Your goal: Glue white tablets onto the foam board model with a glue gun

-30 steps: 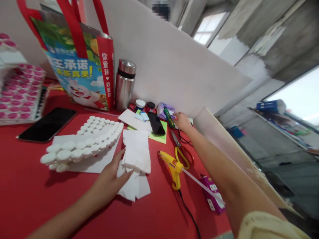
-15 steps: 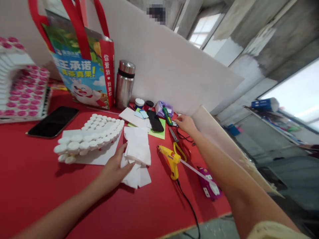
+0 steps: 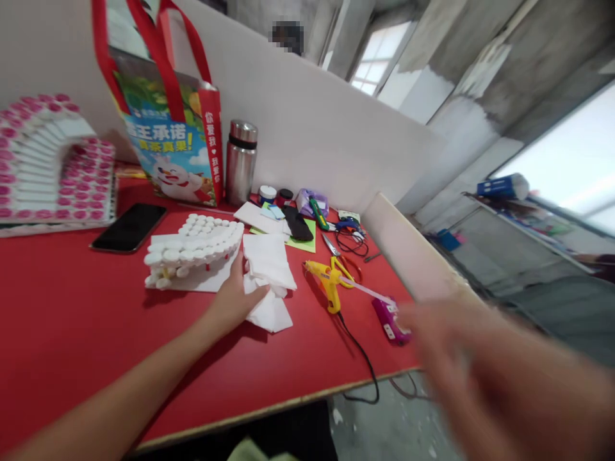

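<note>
My left hand [image 3: 235,294] is at the left edge of a stack of folded white paper tissues [image 3: 268,262] on the red table. Its thumb lies over the tissues, and the other fingers go partly out of sight at their edge. My right hand [image 3: 475,365], smeared by motion, is off the table's right side; its fingers cannot be made out. Just left of the tissues, a curved model covered in white round pieces [image 3: 192,246] rests on a white sheet [image 3: 199,279]. A yellow glue gun [image 3: 329,282] with a long glue stick lies right of the tissues.
Scissors [image 3: 342,264], a green cutter [image 3: 318,214] and a purple pack [image 3: 391,322] lie on the right. Behind stand a steel flask [image 3: 241,163] and a printed bag [image 3: 173,153]. A phone [image 3: 129,227] and a pink-and-white arch model [image 3: 52,166] are left. White panels edge the table.
My right hand has moved from the table's far right corner back toward me and rightward. My left hand stays at the tissues. The camera view has shifted.
</note>
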### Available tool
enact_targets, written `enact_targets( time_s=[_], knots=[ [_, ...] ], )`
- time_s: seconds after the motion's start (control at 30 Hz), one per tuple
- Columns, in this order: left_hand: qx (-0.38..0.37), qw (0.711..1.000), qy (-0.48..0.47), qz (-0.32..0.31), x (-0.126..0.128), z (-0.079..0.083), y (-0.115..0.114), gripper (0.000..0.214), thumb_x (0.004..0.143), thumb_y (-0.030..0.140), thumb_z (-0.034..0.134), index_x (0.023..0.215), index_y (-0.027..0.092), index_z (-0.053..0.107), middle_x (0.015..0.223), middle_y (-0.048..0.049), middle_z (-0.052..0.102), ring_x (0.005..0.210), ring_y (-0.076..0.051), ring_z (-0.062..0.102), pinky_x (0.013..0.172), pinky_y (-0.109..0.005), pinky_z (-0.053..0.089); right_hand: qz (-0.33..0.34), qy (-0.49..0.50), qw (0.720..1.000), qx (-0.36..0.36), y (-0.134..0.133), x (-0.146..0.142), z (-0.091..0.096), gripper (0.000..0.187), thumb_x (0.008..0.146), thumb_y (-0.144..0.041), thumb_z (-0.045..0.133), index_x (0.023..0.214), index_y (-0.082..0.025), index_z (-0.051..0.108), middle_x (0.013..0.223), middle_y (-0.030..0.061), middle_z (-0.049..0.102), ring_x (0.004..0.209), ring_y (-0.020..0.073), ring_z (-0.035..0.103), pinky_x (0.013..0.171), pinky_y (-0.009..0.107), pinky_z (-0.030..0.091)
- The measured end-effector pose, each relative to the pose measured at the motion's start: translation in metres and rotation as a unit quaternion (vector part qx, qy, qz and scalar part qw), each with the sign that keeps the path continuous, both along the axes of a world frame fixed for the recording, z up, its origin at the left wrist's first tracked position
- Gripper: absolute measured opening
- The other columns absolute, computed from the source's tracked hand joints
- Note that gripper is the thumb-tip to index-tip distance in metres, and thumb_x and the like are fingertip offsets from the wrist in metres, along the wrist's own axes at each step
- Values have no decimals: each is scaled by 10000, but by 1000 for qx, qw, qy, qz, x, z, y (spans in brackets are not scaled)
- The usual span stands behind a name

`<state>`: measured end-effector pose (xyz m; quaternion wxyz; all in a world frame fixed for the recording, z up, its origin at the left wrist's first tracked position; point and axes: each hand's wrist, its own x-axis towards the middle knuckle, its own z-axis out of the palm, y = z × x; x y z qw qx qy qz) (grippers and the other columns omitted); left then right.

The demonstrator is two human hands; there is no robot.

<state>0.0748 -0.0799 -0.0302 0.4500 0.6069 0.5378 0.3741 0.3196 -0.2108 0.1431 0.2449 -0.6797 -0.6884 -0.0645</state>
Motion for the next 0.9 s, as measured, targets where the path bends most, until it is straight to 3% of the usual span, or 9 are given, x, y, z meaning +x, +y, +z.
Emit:
enact_targets(
  time_s=[0.03,0.1,0.17,0.23,0.3,0.37,0.47,0.6,0.9],
  knots=[
    [19,1000,9,6,-1,1,-1,1047,763,464,659,1621,109,174,1587,-223,454,1431,-375,494,1148,-492,428,19,-10,999,-37,-12,-9,-19,223,850,-639,529,876,-605,748,777,50,755,683,305,721,532,492,554],
    [38,999,28,-2,-4,3,-1,1069,755,468,648,1626,84,164,1602,-243,423,1443,-396,475,1150,-517,419,-5,-26,994,-108,-11,-15,-59,350,934,-568,467,784,-451,760,701,62,732,586,265,686,561,461,550],
    [45,998,48,-17,-9,6,-1,1069,743,472,637,1620,57,188,1596,-264,422,1430,-417,483,1141,-544,422,-73,-35,989,-123,13,-10,-93,372,931,-577,489,978,-328,762,899,114,777,763,307,735,686,467,573],
    [54,996,65,-37,-15,8,0,1034,747,476,621,1611,56,236,1600,-258,420,1434,-416,478,1148,-544,415,-80,-38,984,-152,47,0,-118,434,924,-555,563,1203,-252,701,1129,150,770,1015,332,733,859,443,566],
    [56,993,82,-63,-19,9,1,988,752,487,607,1590,62,300,1597,-242,435,1436,-406,479,1150,-522,417,-88,-47,980,-171,76,8,-134,440,937,-545,577,1227,-230,679,1208,160,750,1136,336,697,916,412,542],
    [43,991,92,-88,-19,8,1,937,752,498,594,1556,71,368,1560,-227,491,1392,-391,530,1126,-494,443,-102,-48,976,-185,94,11,-146,364,963,-504,553,1129,-217,704,1185,163,752,1121,329,698,874,386,537],
    [4,991,93,-92,-14,7,0,823,760,504,566,1463,90,466,1349,-206,665,1163,-363,678,984,-468,529,-100,-30,982,-157,108,14,-161,288,964,-425,545,1002,-194,713,1145,166,755,1091,325,697,852,367,522],
    [-16,991,94,-93,-7,4,2,711,774,504,551,1370,119,519,1057,-136,751,913,-320,721,774,-405,551,-99,-15,987,-124,118,26,-173,289,955,-377,511,991,-161,700,1082,179,758,1019,313,700,828,354,507],
    [-28,995,63,-75,-8,-1,3,650,731,512,559,1273,155,583,1099,-120,745,959,-313,697,797,-384,517,-72,8,994,-79,126,61,-181,242,893,-381,531,856,-168,638,866,128,722,793,262,647,719,336,459]
  ],
)
